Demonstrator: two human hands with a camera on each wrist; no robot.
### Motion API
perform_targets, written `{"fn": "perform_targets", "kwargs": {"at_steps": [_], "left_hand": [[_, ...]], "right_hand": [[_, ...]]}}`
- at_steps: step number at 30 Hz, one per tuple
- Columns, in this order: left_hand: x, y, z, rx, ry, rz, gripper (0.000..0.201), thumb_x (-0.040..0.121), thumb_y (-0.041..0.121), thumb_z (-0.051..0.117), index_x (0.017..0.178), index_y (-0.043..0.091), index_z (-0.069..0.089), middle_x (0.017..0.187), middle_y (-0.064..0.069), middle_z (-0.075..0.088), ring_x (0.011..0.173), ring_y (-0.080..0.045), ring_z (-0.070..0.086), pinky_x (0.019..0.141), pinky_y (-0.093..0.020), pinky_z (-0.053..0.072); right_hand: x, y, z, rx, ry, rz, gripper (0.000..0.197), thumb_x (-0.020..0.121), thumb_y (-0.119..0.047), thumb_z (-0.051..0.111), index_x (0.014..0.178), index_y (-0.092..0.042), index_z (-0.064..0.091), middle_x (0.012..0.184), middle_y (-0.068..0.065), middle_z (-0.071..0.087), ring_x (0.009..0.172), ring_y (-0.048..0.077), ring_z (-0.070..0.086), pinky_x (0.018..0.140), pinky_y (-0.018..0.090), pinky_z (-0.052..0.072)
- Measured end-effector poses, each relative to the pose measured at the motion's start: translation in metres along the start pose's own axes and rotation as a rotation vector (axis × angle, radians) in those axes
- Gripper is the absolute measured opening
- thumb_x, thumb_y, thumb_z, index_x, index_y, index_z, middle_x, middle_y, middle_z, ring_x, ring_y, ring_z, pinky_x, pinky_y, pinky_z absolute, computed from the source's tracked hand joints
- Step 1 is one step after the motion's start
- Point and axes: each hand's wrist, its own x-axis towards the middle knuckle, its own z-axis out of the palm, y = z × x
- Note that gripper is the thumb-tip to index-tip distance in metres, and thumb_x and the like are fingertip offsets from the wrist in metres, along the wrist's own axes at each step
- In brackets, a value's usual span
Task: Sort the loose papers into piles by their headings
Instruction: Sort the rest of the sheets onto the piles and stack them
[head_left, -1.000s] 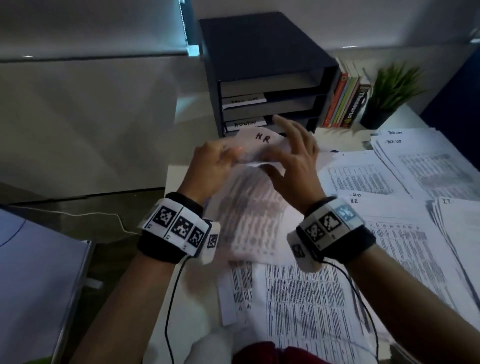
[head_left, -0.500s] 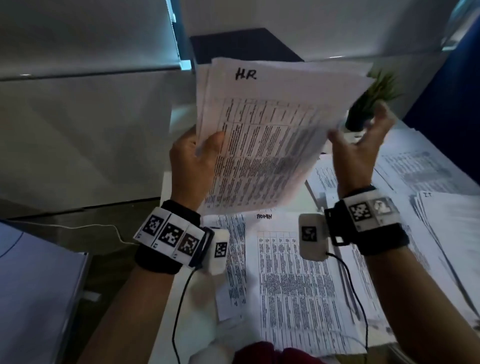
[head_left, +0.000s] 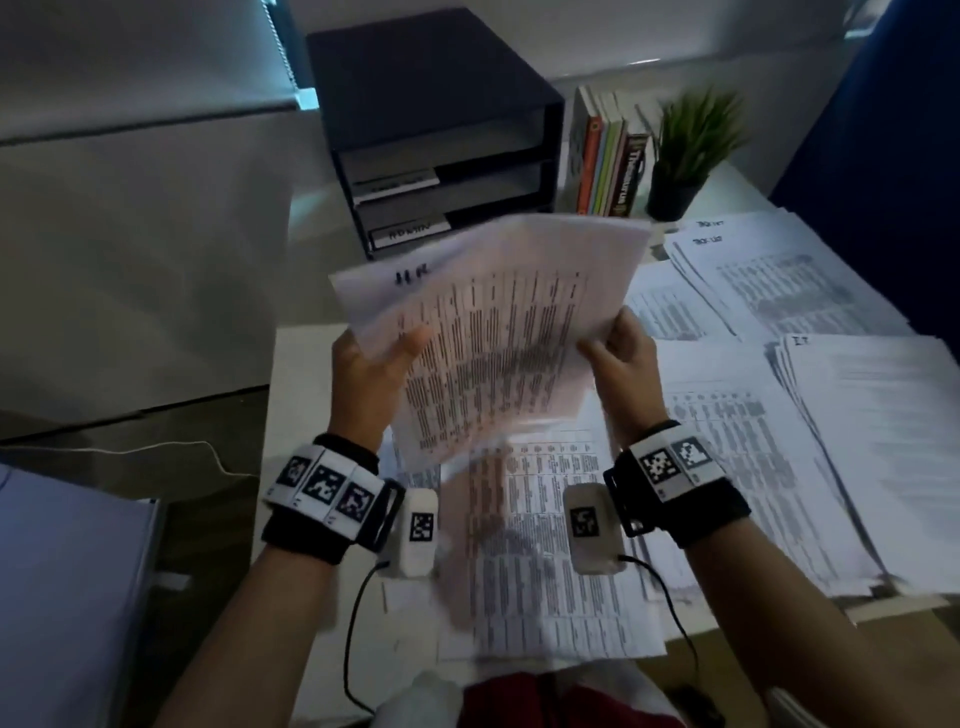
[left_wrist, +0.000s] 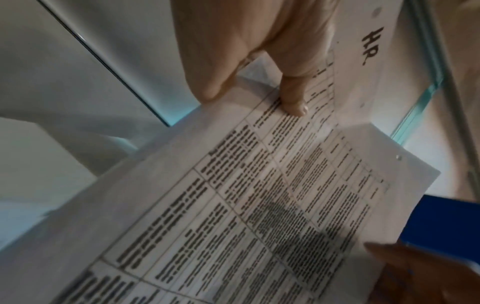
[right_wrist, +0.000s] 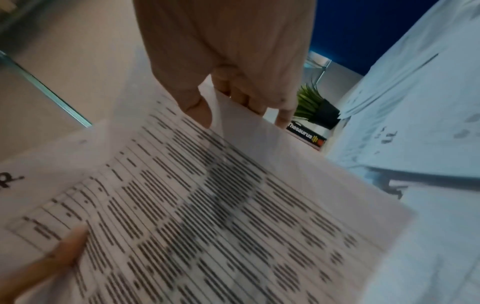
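Both hands hold a small sheaf of printed sheets headed "HR" (head_left: 498, 322) in the air above the white desk (head_left: 291, 405), tilted so its top edge leans away from the person. The left hand (head_left: 371, 374) pinches the sheaf's left edge, thumb (left_wrist: 293, 96) pressed on the printed face and the fingers curled behind it. The right hand (head_left: 626, 364) pinches the right edge the same way; the right wrist view shows its thumb (right_wrist: 197, 107) on the front and the other fingers (right_wrist: 249, 102) behind the paper. The wrist views show more than one sheet in the grip, the edges slightly fanned. Below the raised sheaf, a printed page (head_left: 545, 561) lies on the desk close to the person. To the right lie several overlapping stacks of papers (head_left: 769, 457), one with a heading that looks like "IT" (head_left: 872, 415), and further stacks (head_left: 779, 280) sit toward the far right corner; their headings are too blurred to read. At the back of the desk stands a dark tray organiser (head_left: 441, 140) with labelled shelves, then a row of upright books (head_left: 608, 166) and a small potted plant (head_left: 685, 150) just beside them
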Motion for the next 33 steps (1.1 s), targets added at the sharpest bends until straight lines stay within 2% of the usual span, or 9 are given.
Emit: {"fn": "perform_targets", "kwargs": {"at_steps": [1,5,9,14,21,24,26,29,33], "left_hand": [[0.001,0.011,0.008,-0.045,0.012,0.023,0.024,0.080,0.002,0.066,0.093,0.022,0.062,0.082,0.018,0.071,0.087,-0.004,0.067,0.083,-0.030,0.054],[0.013,0.035,0.050,-0.198,0.050,0.071,0.020,0.077,0.009,0.067,0.094,0.019,0.065,0.093,0.006,0.071,0.093,-0.015,0.066,0.086,-0.032,0.053],[0.019,-0.002,0.109,0.099,0.029,-0.084,0.026,0.084,0.003,0.062,0.110,0.000,0.058,0.105,-0.015,0.065,0.089,-0.021,0.062,0.079,-0.031,0.048],[-0.013,-0.073,0.178,0.441,-0.195,-0.266,0.022,0.089,0.004,0.052,0.110,0.000,0.054,0.110,-0.016,0.062,0.099,-0.027,0.060,0.080,-0.029,0.045],[-0.058,-0.110,0.226,0.600,-0.393,-0.456,0.065,0.091,0.000,0.044,0.147,0.017,0.016,0.132,-0.004,0.048,0.118,-0.028,0.051,0.095,-0.026,0.042],[-0.065,-0.119,0.230,0.710,-0.391,-0.413,0.057,0.091,0.008,0.048,0.144,0.012,0.027,0.140,-0.011,0.046,0.123,-0.030,0.049,0.103,-0.036,0.041],[-0.067,-0.119,0.229,0.770,-0.389,-0.403,0.054,0.092,0.012,0.049,0.142,0.010,0.030,0.142,-0.012,0.043,0.126,-0.030,0.046,0.105,-0.039,0.039],[-0.066,-0.113,0.221,0.814,-0.399,-0.379,0.044,0.092,0.014,0.049,0.136,0.010,0.040,0.132,-0.014,0.044,0.122,-0.031,0.047,0.101,-0.036,0.039],[-0.053,-0.112,0.187,0.845,-0.230,-0.376,0.050,0.089,0.013,0.052,0.137,0.011,0.035,0.138,-0.011,0.032,0.127,-0.026,0.037,0.101,-0.039,0.038]], "right_hand": [[0.002,-0.002,-0.009,-0.016,-0.008,-0.023,0.027,0.078,-0.008,0.055,0.096,0.011,0.050,0.098,0.031,0.059,0.085,0.033,0.060,0.074,0.042,0.052],[0.013,-0.008,-0.053,-0.141,0.052,-0.091,0.018,0.078,-0.020,0.057,0.080,-0.002,0.053,0.072,0.009,0.054,0.063,0.007,0.047,0.058,0.020,0.041],[0.022,0.002,-0.109,-0.282,0.202,-0.057,0.010,0.077,-0.013,0.054,0.077,-0.003,0.054,0.064,0.000,0.049,0.060,0.005,0.044,0.057,0.024,0.036],[0.014,0.028,-0.178,-0.605,0.226,0.114,0.012,0.085,-0.001,0.053,0.094,0.005,0.057,0.089,0.020,0.061,0.080,0.026,0.051,0.063,0.025,0.028],[-0.006,0.067,-0.226,-0.755,0.221,0.471,0.024,0.091,-0.006,0.043,0.113,0.003,0.045,0.111,0.028,0.056,0.100,0.040,0.053,0.069,0.030,0.031],[-0.013,0.080,-0.223,-0.860,0.151,0.459,0.044,0.093,-0.025,0.036,0.129,0.001,0.038,0.132,0.025,0.041,0.119,0.041,0.041,0.088,0.040,0.036],[-0.017,0.086,-0.221,-1.066,-0.036,0.500,0.048,0.091,-0.018,0.045,0.136,-0.006,0.034,0.147,0.016,0.024,0.130,0.037,0.028,0.102,0.048,0.029],[-0.019,0.087,-0.216,-1.233,-0.212,0.554,0.057,0.087,-0.012,0.053,0.139,-0.010,0.030,0.154,0.008,0.010,0.139,0.029,0.012,0.109,0.049,0.019],[-0.016,0.077,-0.192,-1.247,-0.288,0.453,0.053,0.086,-0.013,0.055,0.136,-0.014,0.039,0.154,0.005,0.012,0.141,0.027,0.010,0.111,0.052,0.016]]}}
